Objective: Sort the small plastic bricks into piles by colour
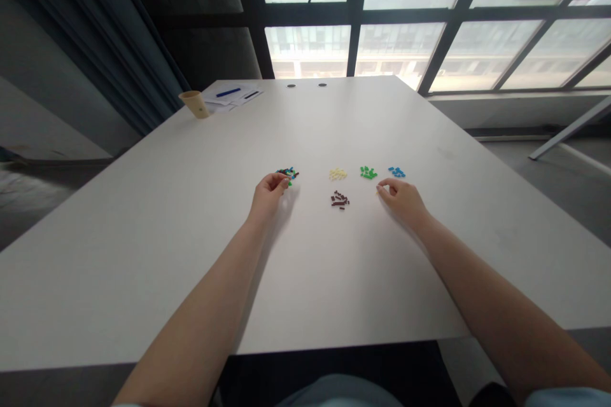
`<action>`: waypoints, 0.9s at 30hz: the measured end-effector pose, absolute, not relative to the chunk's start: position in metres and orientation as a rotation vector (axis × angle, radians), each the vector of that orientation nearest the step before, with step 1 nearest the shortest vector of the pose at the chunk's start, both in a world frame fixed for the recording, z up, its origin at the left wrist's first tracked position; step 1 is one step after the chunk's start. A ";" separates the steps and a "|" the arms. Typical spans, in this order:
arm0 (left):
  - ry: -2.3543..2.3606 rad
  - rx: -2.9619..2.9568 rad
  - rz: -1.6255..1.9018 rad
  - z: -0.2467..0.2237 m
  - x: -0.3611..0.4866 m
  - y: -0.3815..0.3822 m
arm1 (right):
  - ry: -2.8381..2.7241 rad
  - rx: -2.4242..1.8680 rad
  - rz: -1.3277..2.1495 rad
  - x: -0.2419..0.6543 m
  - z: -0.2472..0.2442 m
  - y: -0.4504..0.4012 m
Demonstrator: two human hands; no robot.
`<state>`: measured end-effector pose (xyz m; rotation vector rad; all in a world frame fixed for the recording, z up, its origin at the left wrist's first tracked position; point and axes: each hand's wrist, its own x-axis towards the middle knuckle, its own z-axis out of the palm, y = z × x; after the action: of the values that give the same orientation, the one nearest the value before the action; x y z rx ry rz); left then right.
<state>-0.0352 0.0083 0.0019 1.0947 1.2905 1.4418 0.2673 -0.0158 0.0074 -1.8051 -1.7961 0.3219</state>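
Note:
Small plastic bricks lie on the white table (200,254) in separate small piles. My left hand (270,196) rests its pinched fingertips at the edge of a mixed pile of black, teal and green bricks (287,173). Whether those fingers hold a brick is too small to tell. My right hand (403,199) sits with curled fingers and nothing visible in them, nearest a green pile (368,172). Close by are a brown pile (340,199), a cream pile (337,174) and a blue pile (396,172).
A beige paper cup (195,103) stands near the table's far left corner, next to papers (233,98) with a blue pen (228,93) on them. Two small round holes (291,85) mark the far edge. Large windows (396,19) lie beyond.

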 end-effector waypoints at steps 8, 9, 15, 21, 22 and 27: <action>0.702 0.327 1.261 0.033 -0.005 -0.023 | -1.816 -1.782 0.325 0.266 0.009 -0.018; 0.665 0.264 1.237 0.035 -0.002 -0.026 | -1.816 -1.780 0.326 0.266 0.008 -0.018; 0.559 0.133 1.110 0.044 0.014 -0.042 | -1.820 -1.786 0.342 0.264 0.008 -0.017; 0.578 0.209 1.037 0.046 0.017 -0.050 | -1.827 -1.784 0.357 0.263 0.008 -0.018; 0.592 0.235 1.026 0.044 0.017 -0.051 | -1.830 -1.782 0.360 0.262 0.008 -0.018; 0.590 0.390 0.952 0.033 0.017 -0.052 | -1.832 -1.778 0.365 0.262 0.009 -0.019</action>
<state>0.0166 -0.0524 0.0333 0.3902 0.5902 0.9517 0.2618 -0.0190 0.0094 -1.7782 -1.8322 0.3651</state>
